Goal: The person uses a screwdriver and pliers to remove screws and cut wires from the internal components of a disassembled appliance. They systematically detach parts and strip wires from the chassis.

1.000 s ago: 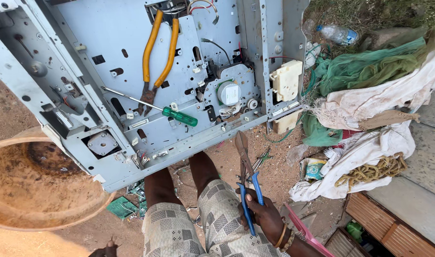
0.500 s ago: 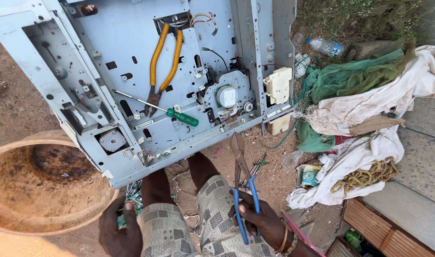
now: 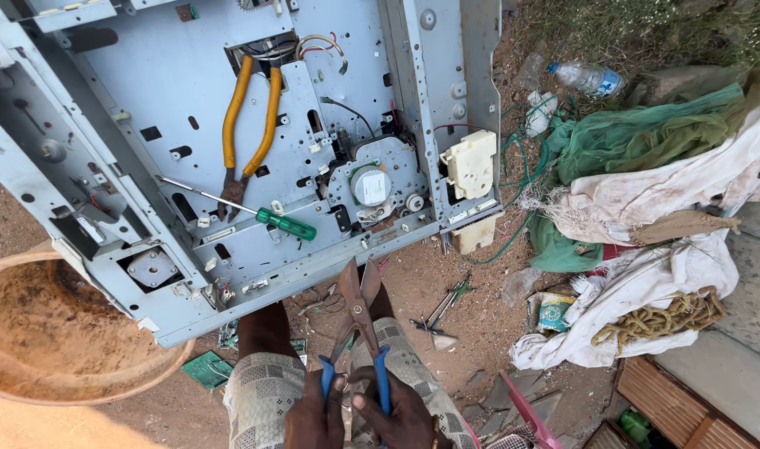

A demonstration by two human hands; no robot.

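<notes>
My left hand [image 3: 313, 420] and my right hand [image 3: 401, 420] sit together at the bottom, over my patterned shorts. Each grips one blue handle of a pair of rusty tin snips [image 3: 359, 312]. The snips point away from me, blades slightly apart, tips just short of the lower edge of a grey metal machine chassis [image 3: 172, 91]. Lying on the chassis are orange-handled pliers [image 3: 247, 125] and a green-handled screwdriver [image 3: 268, 219]. A small round motor [image 3: 370, 185] and a cream plastic part [image 3: 470, 162] are mounted near its right side.
A rusty round pan [image 3: 47, 333] lies at the left on the dirt. White and green cloths [image 3: 646, 199], a coil of rope [image 3: 679, 316] and a plastic bottle [image 3: 588, 79] are piled at the right. A green circuit board [image 3: 205, 370] lies by my leg.
My left hand has come in from the lower left and taken the second handle. The snips have shifted left and forward toward the chassis edge, blades now apart.
</notes>
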